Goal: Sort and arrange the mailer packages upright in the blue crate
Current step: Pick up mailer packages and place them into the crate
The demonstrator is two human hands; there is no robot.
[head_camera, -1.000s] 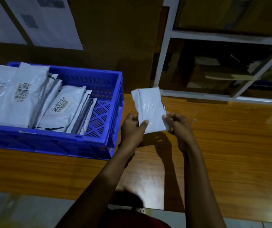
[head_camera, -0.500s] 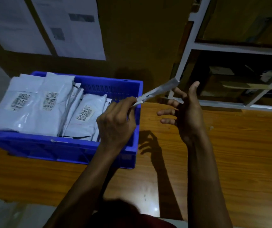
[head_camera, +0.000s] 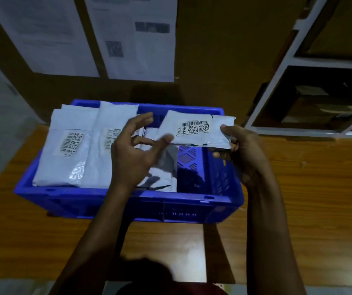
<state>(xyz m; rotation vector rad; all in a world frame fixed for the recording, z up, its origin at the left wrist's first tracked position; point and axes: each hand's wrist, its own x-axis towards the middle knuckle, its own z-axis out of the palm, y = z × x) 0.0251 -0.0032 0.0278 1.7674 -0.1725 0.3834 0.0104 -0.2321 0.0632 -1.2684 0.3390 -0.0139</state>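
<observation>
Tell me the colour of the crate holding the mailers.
The crate is blue, with slotted walls; the head view shows it best.

A wooden table [head_camera: 298, 199] carries the blue crate [head_camera: 128, 201], nearer its left.

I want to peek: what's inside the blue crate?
In the blue crate, white mailer packages lean at left; bare mesh shows at right. The left hand and the held package cover the middle.

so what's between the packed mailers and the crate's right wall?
Head view: a dim open gap in the blue crate, no package visible there. The right hand holds a small mailer above it.
</observation>
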